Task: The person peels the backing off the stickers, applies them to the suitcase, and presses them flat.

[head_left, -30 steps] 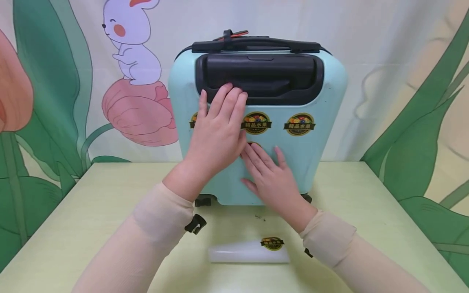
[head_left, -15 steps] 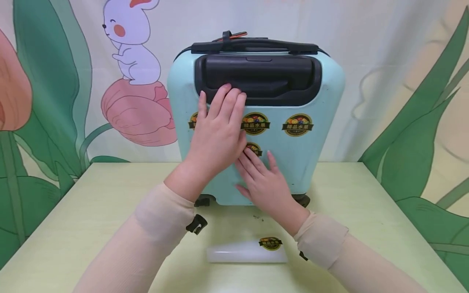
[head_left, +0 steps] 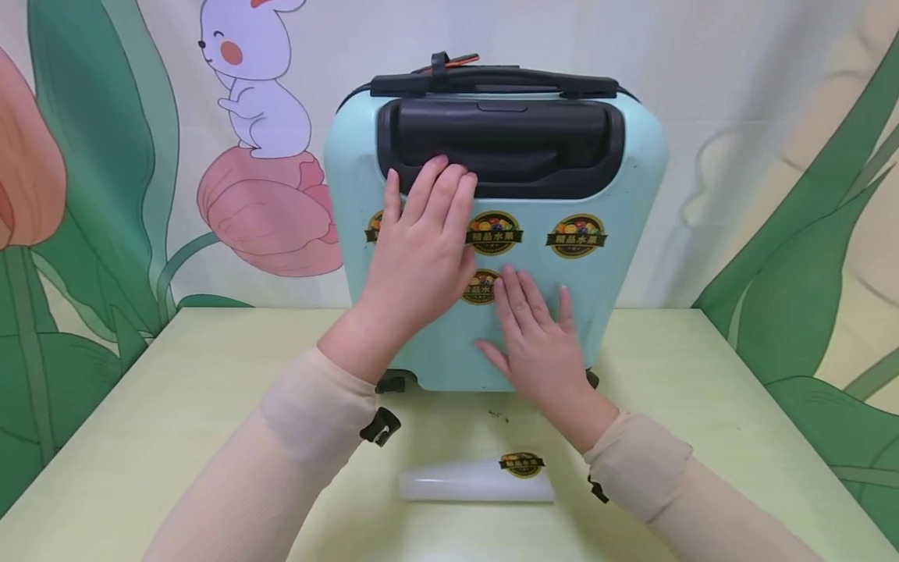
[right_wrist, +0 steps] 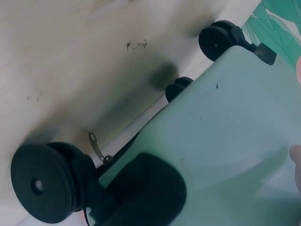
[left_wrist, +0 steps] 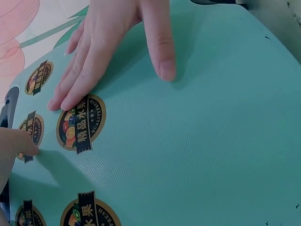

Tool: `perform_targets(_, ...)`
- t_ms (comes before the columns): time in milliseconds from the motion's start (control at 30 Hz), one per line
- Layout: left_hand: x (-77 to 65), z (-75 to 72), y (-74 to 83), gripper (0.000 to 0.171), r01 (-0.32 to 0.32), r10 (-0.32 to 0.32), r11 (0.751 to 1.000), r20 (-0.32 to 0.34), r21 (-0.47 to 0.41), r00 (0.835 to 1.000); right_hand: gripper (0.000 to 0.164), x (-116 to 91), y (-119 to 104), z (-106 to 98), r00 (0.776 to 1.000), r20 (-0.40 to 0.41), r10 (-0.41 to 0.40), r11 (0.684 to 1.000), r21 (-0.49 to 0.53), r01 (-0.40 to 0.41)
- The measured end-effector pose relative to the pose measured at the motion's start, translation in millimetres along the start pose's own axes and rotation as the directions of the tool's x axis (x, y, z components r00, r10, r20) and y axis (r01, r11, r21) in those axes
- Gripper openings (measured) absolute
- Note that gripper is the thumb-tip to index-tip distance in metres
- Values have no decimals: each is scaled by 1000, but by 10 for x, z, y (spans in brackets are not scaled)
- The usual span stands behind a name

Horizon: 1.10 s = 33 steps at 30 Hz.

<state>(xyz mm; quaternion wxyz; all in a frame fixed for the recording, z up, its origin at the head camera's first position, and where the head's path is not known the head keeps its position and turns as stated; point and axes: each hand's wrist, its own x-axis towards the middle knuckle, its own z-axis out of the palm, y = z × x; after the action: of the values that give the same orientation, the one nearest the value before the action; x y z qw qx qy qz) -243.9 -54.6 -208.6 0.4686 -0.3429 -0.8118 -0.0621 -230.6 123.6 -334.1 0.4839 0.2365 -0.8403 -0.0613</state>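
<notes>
A light blue suitcase (head_left: pixel 456 351) stands upright on the table, several round fruit stickers on its face. My left hand (head_left: pixel 421 250) lies against its upper front, straight fingers reaching over the lower edge of the black handle recess (head_left: pixel 576 179). Lower down, my right hand (head_left: pixel 537 343) rests with extended fingers, its fingertips at the right edge of the middle sticker (head_left: pixel 479 287). That sticker (left_wrist: pixel 89 125) looks flat on the shell in the left wrist view. My left forearm hides another sticker (left_wrist: pixel 101 214) from the head view.
A white roll (head_left: pixel 456 485) with one fruit sticker (head_left: pixel 522 464) on it lies on the table (head_left: pixel 232 367) in front of the suitcase. Black wheels (right_wrist: pixel 42 183) carry the suitcase. A printed curtain (head_left: pixel 737 94) hangs close behind.
The right hand has shifted left and down, then back right and up, uncovering most of the middle sticker. My left hand keeps its place on the suitcase.
</notes>
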Motion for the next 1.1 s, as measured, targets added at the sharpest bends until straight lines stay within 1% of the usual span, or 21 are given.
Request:
perform_targets(33, 4, 1, 5, 57, 0, 0, 1000, -1, -1, 1000, 71, -4, -7, 6, 1000, -7, -6, 1000, -15, 6)
perform_targets(100, 8, 5, 13, 56, 5, -5, 1000, 0, 0, 1000, 71, -9, -34, 22, 999, 6, -50, 997, -52, 51)
perform_targets(200, 9, 5, 14, 56, 13, -13, 1000, 6, 6, 1000, 72, -2, -93, 25, 988, 78, -131, 988, -75, 137)
perform_targets(267, 10, 7, 11, 57, 13, -13, 1000, 10, 7, 1000, 73, -4, -110, 8, 979, 134, -154, 984, -71, 164)
perform_targets(367, 10, 8, 8, 58, 7, -7, 1000, 12, 5, 1000, 69, -23, -86, -17, 976, 167, -140, 986, -65, 153)
perform_targets(600, 9, -9, 9, 58, 1, -2, 1000, 17, 13, 1000, 58, -105, 33, -50, 984, 133, -121, 990, -53, 129)
perform_targets(767, 26, -7, 34, 59, -2, 2, 1000, 29, 14, 1000, 61, -210, 141, -64, 992, 109, -70, 996, -52, 76)
perform_targets(867, 31, 1, 41, 59, 2, -2, 1000, 21, 14, 1000, 62, -242, 151, -61, 993, 100, -57, 996, -65, 64)
perform_targets(933, 25, 10, 38, 58, 8, -8, 1000, 11, 15, 1000, 61, -235, 122, -55, 991, 112, -74, 993, -85, 84)
perform_targets(1000, 18, 14, 35, 58, 14, -14, 1000, 5, 18, 1000, 62, -212, 73, -49, 985, 129, -112, 988, -95, 125)
perform_targets(1100, 13, 18, 31, 58, 15, -15, 1000, 0, 18, 1000, 67, -156, -9, -43, 967, 182, -179, 973, -110, 201)
